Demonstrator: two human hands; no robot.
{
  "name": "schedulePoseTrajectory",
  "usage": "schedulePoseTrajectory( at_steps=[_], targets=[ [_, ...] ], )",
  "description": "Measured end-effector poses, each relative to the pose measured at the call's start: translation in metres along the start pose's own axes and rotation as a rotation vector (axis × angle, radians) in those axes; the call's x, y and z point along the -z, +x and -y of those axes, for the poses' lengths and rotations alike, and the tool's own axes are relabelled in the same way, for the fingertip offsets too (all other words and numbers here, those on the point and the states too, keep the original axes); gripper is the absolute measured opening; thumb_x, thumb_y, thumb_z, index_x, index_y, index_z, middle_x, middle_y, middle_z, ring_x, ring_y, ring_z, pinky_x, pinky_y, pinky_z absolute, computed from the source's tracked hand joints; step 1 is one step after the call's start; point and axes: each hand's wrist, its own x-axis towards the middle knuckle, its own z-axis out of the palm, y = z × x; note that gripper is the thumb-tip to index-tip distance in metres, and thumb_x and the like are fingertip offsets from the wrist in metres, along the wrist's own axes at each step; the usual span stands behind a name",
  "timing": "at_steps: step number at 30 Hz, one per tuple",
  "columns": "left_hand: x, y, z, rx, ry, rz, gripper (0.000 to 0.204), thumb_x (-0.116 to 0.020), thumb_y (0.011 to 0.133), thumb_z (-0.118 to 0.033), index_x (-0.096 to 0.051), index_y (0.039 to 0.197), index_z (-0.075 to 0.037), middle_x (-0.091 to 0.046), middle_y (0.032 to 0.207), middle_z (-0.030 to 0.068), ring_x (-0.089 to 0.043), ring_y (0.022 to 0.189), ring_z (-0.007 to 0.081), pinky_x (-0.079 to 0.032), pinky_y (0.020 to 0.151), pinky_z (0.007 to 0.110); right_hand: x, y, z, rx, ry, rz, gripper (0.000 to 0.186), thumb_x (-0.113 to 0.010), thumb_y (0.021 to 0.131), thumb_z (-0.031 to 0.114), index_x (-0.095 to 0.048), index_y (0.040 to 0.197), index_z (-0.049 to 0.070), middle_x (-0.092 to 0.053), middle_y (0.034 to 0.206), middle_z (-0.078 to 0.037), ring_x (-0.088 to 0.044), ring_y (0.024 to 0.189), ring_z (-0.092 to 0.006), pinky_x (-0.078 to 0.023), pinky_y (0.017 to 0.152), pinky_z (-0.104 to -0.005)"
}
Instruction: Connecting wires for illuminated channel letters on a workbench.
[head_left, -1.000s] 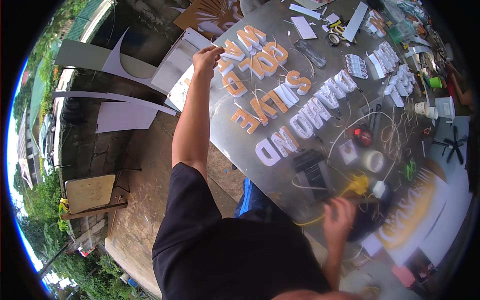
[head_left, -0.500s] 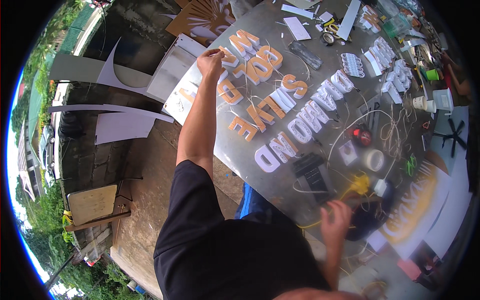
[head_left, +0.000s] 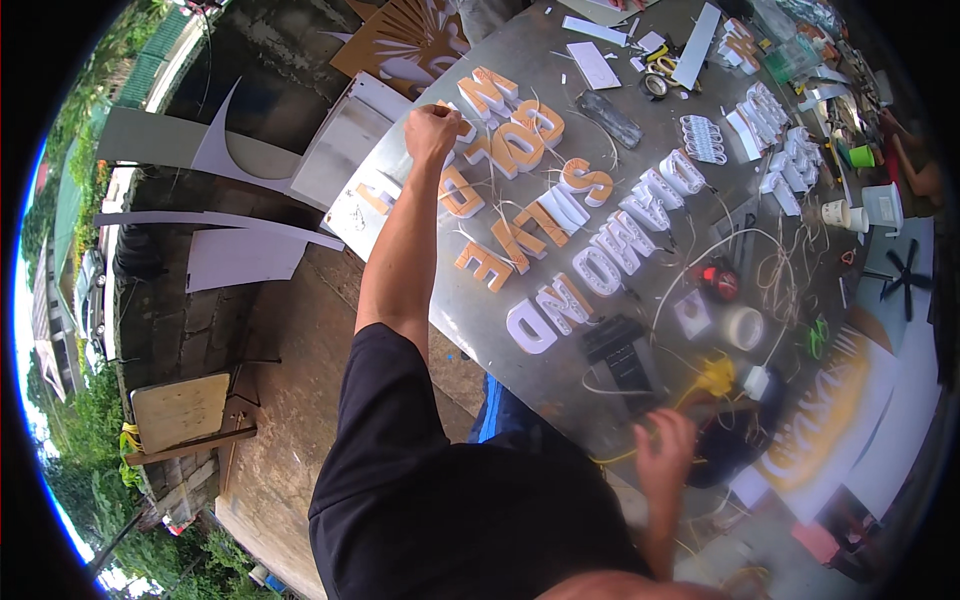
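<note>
My left hand (head_left: pixel 433 134) is stretched out to the far left part of the metal table, its fingers pinched together beside an orange-topped letter block (head_left: pixel 466 128). Whatever sits between those fingertips is hidden. Around it stand more white-sided letters with orange tops, including an M (head_left: pixel 488 93) and an S (head_left: pixel 586 182), with thin wires trailing from them. My right hand (head_left: pixel 666 450) hovers over the near table edge with its fingers loosely curled and apart, and nothing visible in it. Close by run a yellow cord (head_left: pixel 620 457) and a yellow plug (head_left: pixel 716 377).
White letters (head_left: pixel 605 258) fitted with small lights form a row across the table. To the right lie a tape roll (head_left: pixel 743 326), a red round tool (head_left: pixel 720 282), tangled wires (head_left: pixel 785 265) and a printed sign panel (head_left: pixel 830 420). Scissors (head_left: pixel 662 66) and white offcuts (head_left: pixel 594 65) lie farther back.
My left hand has shifted slightly right, closer to the orange-topped letter, and its fingers have turned down. The right hand has moved a little lower. The view has tilted slightly.
</note>
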Motion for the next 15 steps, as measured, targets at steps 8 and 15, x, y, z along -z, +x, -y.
schedulePoseTrajectory(
  at_steps=[8, 15],
  targets=[
    [0.002, 0.001, 0.005, -0.122, 0.116, -0.033, 0.028, -0.076, 0.079, -0.028, -0.082, 0.101, -0.013, -0.079, 0.092, 0.0115, -0.075, 0.091, 0.0307, -0.057, 0.084, 0.039, 0.000, 0.005, -0.001, 0.017, 0.021, -0.004, 0.024, -0.075, 0.086, 0.014, -0.068, 0.105, 0.002, -0.064, 0.111, -0.012, -0.060, 0.105, -0.0348, -0.047, 0.093, -0.0463],
    [0.003, -0.002, 0.005, -0.231, 0.157, -0.040, 0.026, -0.075, 0.078, -0.028, -0.082, 0.099, -0.015, -0.078, 0.092, 0.0124, -0.075, 0.090, 0.0323, -0.058, 0.083, 0.041, -0.001, 0.003, 0.000, 0.030, 0.022, -0.012, 0.024, -0.075, 0.085, 0.014, -0.068, 0.105, 0.002, -0.064, 0.111, -0.012, -0.060, 0.105, -0.0348, -0.047, 0.093, -0.0465]
  ],
)
